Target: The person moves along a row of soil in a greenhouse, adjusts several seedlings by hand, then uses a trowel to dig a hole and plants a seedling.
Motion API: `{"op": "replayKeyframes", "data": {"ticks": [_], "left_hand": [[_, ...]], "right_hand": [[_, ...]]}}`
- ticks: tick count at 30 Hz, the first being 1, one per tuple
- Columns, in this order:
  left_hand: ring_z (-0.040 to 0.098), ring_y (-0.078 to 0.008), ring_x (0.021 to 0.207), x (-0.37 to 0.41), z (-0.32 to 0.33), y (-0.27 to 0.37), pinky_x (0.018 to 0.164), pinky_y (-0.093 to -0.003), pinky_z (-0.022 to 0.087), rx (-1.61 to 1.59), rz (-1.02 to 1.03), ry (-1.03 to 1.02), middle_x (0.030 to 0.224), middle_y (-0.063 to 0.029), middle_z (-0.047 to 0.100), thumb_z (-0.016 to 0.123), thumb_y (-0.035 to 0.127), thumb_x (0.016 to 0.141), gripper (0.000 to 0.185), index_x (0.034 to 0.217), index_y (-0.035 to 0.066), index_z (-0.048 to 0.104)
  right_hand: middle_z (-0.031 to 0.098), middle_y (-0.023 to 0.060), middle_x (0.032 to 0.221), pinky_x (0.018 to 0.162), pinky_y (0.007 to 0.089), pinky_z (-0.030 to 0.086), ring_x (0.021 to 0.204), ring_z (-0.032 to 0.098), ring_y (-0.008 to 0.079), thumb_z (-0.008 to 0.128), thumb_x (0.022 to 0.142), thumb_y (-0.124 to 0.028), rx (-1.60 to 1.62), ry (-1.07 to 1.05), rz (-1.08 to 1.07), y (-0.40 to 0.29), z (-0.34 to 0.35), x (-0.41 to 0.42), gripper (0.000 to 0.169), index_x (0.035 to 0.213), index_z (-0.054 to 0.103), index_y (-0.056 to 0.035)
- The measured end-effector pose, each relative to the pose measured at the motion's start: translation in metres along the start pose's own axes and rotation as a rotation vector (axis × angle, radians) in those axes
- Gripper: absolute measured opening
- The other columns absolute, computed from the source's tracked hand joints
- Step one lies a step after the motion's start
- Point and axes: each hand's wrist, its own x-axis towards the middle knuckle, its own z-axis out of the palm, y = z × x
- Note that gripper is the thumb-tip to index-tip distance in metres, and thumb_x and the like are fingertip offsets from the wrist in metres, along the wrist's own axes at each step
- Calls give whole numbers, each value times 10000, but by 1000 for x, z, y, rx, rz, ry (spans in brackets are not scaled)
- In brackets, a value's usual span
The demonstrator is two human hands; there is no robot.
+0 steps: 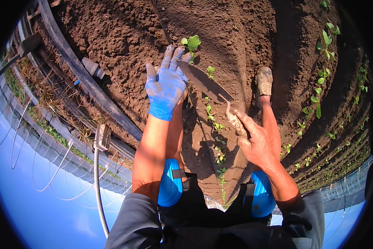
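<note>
My left hand (166, 82), in a soiled blue glove, is held over the soil with its fingers spread, just below a broad-leaved seedling (192, 43). Its fingertips are close to the tip of a trowel blade (205, 82); whether they touch I cannot tell. Bare and dirty, my right hand (256, 141) grips the trowel's mud-caked handle (236, 123), with the index finger stretched along it. The blade points up and left across the row. Beside the blade grows a smaller seedling (210, 72), and more young plants (209, 112) run down the row between my legs.
A dark curved pipe or board (80, 71) edges the bed at left, with a grey plastic fitting or pot (93, 68) beside it. Thin hoses or lines cross the soil. Other seedling rows (318, 99) lie at right. My muddy shoe (264, 81) stands in the furrow. Blue knee pads cover my knees.
</note>
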Motion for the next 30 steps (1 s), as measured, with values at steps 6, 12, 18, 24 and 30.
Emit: {"op": "replayKeyframes", "data": {"ticks": [6, 12, 18, 24, 30], "left_hand": [[316, -351, 1422, -18, 9, 1, 1191, -502, 232, -32, -17, 2, 1554, -153, 321, 521, 637, 909, 889, 1540, 71, 256], [397, -320, 1374, -26, -3, 8, 1166, -438, 298, 459, -73, 9, 1519, -161, 369, 506, 602, 940, 842, 1526, 39, 282], [599, -230, 1151, 0, -22, 2, 992, -339, 481, 1550, 202, 284, 1306, -123, 598, 679, 19, 889, 442, 1321, 39, 587], [483, -322, 1292, 53, -44, 20, 1074, -424, 427, 2272, 638, 39, 1389, -127, 530, 832, 134, 734, 519, 1225, 154, 665], [530, -362, 1254, 90, -38, 29, 1045, -435, 456, 2444, 854, -198, 1392, -139, 541, 749, -37, 659, 547, 1157, 188, 709]], "right_hand": [[649, 185, 1133, 778, 369, 543, 928, 673, 368, 571, 787, 63, -41, -8, 152, -18, 28, 31, 614, 1371, 535, -122], [661, 144, 1048, 709, 341, 529, 807, 662, 268, 538, 818, 55, -171, 98, 121, -11, 29, 30, 623, 1414, 496, -122], [587, 51, 1252, 879, 243, 444, 1006, 546, 115, 449, 853, 85, 36, 338, 390, 41, 11, 16, 614, 1454, 436, -42], [590, 47, 1259, 763, 215, 461, 858, 547, 83, 463, 851, 57, 162, 219, 584, 58, 3, 7, 627, 1468, 426, -49], [578, 49, 1276, 772, 227, 463, 868, 544, 85, 461, 859, 47, 147, 168, 734, 92, -4, -4, 622, 1472, 414, -46]]}}
